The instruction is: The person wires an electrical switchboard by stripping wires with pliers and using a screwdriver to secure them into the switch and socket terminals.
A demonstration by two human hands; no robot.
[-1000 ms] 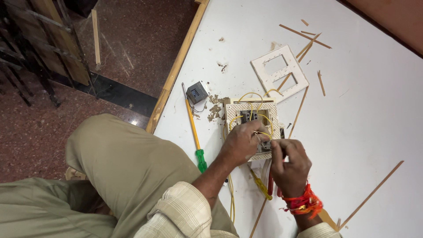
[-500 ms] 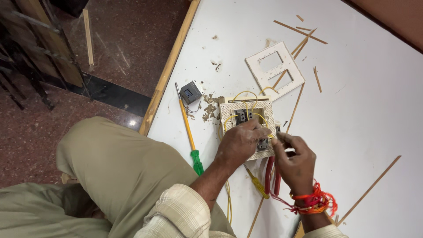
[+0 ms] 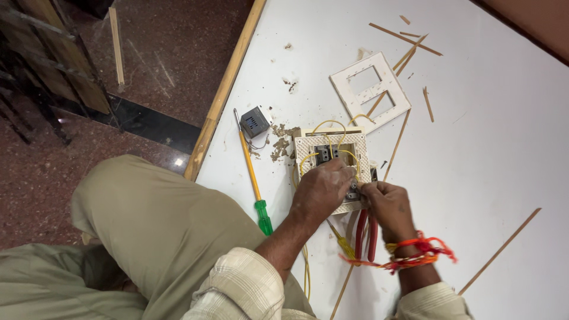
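Head view — switch module frame with yellow wires lies on the white board. Left hand clasps its lower edge; right hand pinches a small part at its corner — above red-handled pliers. Screwdriver lies to the left.

Switch mounting frame: cream, perforated grid, lying flat on the white board. Dark switch modules seated in its upper part; yellow wires looped over and around it. Lower edge covered by both hands.
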